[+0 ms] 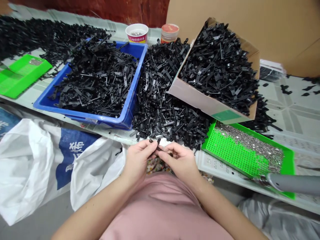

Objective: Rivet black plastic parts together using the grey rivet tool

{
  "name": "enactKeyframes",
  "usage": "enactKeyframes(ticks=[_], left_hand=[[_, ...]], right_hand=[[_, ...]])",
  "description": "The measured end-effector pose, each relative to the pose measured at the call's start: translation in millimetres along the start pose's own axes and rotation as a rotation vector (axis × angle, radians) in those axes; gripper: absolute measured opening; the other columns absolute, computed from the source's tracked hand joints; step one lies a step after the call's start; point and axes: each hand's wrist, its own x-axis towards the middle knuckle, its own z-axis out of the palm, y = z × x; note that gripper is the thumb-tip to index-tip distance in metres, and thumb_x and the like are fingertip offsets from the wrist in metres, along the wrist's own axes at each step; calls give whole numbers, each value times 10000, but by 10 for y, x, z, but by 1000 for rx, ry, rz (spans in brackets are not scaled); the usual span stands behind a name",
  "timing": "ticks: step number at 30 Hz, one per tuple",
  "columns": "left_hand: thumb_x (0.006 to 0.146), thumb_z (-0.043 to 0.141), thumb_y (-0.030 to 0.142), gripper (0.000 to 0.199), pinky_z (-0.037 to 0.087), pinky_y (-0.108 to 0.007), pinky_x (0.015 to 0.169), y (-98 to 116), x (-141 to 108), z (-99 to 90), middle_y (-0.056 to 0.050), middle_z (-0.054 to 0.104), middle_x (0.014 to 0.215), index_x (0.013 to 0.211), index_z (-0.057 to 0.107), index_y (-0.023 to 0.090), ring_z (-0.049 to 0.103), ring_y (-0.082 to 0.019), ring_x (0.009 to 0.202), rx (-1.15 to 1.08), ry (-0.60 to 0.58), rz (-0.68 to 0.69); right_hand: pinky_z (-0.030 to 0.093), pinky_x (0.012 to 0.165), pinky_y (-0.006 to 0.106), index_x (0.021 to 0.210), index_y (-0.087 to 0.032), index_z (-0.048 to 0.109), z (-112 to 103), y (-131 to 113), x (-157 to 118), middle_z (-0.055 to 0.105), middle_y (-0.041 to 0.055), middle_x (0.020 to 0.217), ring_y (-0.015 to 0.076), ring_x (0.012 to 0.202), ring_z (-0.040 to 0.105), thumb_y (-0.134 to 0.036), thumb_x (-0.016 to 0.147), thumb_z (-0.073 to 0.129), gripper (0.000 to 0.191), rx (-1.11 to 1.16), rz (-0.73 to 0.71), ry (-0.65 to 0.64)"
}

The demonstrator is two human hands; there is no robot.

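Observation:
My left hand [140, 158] and my right hand [178, 160] meet at the table's front edge, fingertips pinched around small black parts [158, 146]. The fingers partly cover the parts, so their exact shape is unclear. Just beyond my hands lies a loose pile of black plastic parts [162, 113]. On the left a blue bin [125, 115] is heaped with similar parts. Behind the pile on the right, a tilted cardboard box [197, 100] holds more of them. To the right of my hands is a green perforated tray [235, 153] with small metal pieces [260, 150].
A grey power screwdriver [292, 182] lies over the green tray's front corner. At the left is another green tray [27, 73]. A white bowl [137, 33] and a round lidded container [170, 32] stand at the back. White sacks [32, 163] hang below the table's edge.

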Motion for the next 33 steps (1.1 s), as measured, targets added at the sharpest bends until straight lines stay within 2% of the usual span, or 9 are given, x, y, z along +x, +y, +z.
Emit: enactKeyframes(ticks=[3,6,10,13,17,24,26,30,33], left_hand=[[737,679,307,185,389,-196,605,20,61,-158,-22,649,666,667,673,136,514,-97,625,121,17,61],[744,674,309,165,391,-197,600,57,97,-244,-31,679,731,715,690,147,525,-101,639,259,-57,65],[776,630,322,210,375,-217,594,152,118,-182,-23,643,665,705,695,134,488,-104,609,515,-410,12],[821,559,341,279,352,-229,576,245,143,-59,-14,604,622,700,689,126,467,-109,591,708,-613,42],[817,549,351,298,317,-228,533,347,177,80,-5,574,582,677,684,125,437,-104,554,900,-636,88],[809,556,295,262,321,-222,556,360,174,181,6,544,581,638,653,121,432,-106,577,857,-745,60],[808,563,325,286,326,-225,555,306,191,215,-3,555,580,636,664,121,438,-110,573,804,-736,40],[764,626,363,249,380,-242,591,170,201,361,-39,624,650,742,707,128,501,-135,610,600,-604,-14],[681,715,341,225,416,-247,604,94,202,539,-37,639,677,770,707,134,525,-130,608,427,-505,-61]], right_hand=[[442,647,293,1070,-144,600,-35,149,-29,632,100,945,199,804,550,-338,772,678,363,-487,-325,-29],[413,643,306,974,-167,651,-72,210,-7,629,83,837,207,794,530,-206,851,564,155,-717,-395,-77],[423,706,284,903,-168,662,-293,-2,105,584,55,811,157,783,531,-191,880,519,147,-459,-311,-79],[402,663,254,827,-173,641,-534,-260,189,546,21,793,120,733,518,-179,884,507,146,-325,-213,-304],[371,639,250,783,-162,609,-721,-448,265,507,2,751,109,696,489,-187,898,476,178,-368,-180,-458],[405,654,213,770,-143,637,-926,-599,334,560,6,747,98,708,527,-158,872,528,151,-404,-337,-640],[428,673,228,832,-162,656,-1108,-660,383,599,15,787,118,744,556,-224,848,586,95,-471,-373,-435],[449,727,323,922,-202,658,-1538,-758,617,649,55,887,180,789,590,-225,832,584,119,-746,-284,473],[430,624,327,775,-216,672,-1686,-756,888,663,46,760,210,706,590,-152,716,656,88,-1006,-78,381]])
